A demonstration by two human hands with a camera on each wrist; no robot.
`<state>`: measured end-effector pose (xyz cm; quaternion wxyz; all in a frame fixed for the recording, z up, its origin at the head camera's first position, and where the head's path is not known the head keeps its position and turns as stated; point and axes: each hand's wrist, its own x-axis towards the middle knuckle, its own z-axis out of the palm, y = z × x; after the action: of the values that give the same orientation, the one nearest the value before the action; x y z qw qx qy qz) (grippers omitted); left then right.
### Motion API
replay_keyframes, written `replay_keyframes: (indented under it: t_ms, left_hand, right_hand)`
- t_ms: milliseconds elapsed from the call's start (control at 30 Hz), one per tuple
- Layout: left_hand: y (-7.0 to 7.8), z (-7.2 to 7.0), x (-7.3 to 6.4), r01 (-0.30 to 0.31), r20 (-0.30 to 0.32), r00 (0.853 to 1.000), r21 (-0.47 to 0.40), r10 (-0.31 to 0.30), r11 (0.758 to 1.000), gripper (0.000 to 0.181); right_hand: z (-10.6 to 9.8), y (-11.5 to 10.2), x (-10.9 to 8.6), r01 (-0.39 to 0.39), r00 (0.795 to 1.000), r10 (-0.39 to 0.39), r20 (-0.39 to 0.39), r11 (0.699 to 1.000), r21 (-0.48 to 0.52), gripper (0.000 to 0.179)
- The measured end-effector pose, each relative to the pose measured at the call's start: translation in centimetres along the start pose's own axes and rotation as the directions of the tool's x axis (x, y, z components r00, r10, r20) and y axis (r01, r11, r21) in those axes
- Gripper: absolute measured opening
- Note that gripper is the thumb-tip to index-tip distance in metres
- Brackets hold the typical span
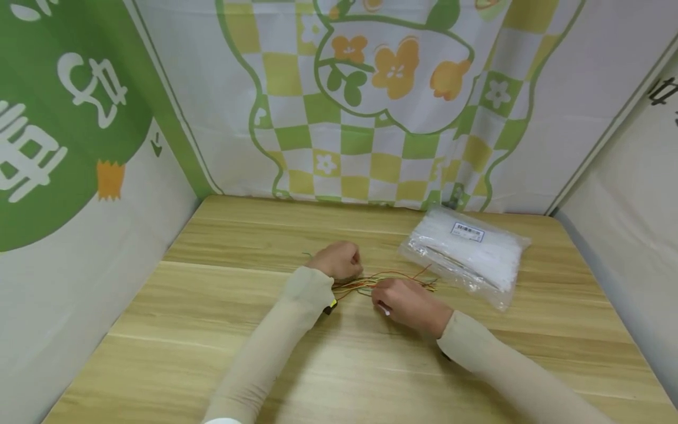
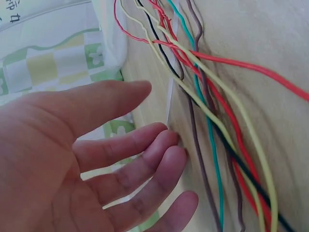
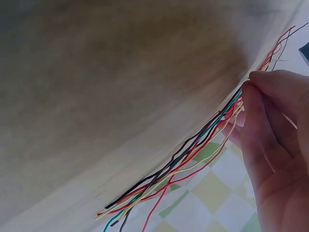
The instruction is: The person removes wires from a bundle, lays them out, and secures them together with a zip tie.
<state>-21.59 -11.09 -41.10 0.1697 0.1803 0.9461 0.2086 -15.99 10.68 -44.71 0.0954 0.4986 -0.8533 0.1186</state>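
Observation:
A loose bundle of thin red, yellow, green, brown and black wires [image 1: 349,287] lies across the table between the hands. In the left wrist view a narrow white cable tie [image 2: 169,102] runs beneath the wires, its end at the left fingertips. My left hand [image 1: 337,260] is over the bundle's left part, fingers loosely bent and thumb [image 2: 120,99] held apart from them. My right hand [image 1: 408,303] pinches at the bundle's right part between thumb and forefinger [image 3: 251,104]; a small white end of the tie shows below it in the head view.
A clear plastic bag of white cable ties [image 1: 477,250] with a barcode label lies at the back right of the wood-grain table [image 1: 175,330]. Patterned cloth [image 1: 371,147] hangs behind the table, and more cloth stands at both sides.

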Motion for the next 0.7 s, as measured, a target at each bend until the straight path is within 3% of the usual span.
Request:
replay_keyframes:
  t_ms: [200,333,500,700]
  left_hand:
    - [0.1,0.2,0.2,0.096,-0.051,0.994,-0.044,-0.098,0.994,0.019]
    - [0.0,0.4,0.5,0.118,-0.067,0.990,-0.037,-0.120,0.992,0.025]
    - [-0.4,0.7,1.1,0.084,-0.080,0.993,-0.048,-0.087,0.995,0.031]
    - [-0.7,1.2,1.4,-0.019,-0.132,0.991,-0.169,-0.004,0.985,0.024]
  right_hand:
    - [-0.1,0.1,0.4,0.000,1.000,0.000,0.008,1.000,-0.004,0.031]
    - [-0.1,0.2,0.5,0.006,1.000,-0.006,0.015,1.000,-0.011,0.030]
    - [0.0,0.2,0.6,0.011,1.000,-0.010,0.020,1.000,-0.010,0.031]
    - [0.0,0.1,0.7,0.012,1.000,-0.012,0.024,1.000,-0.001,0.031]
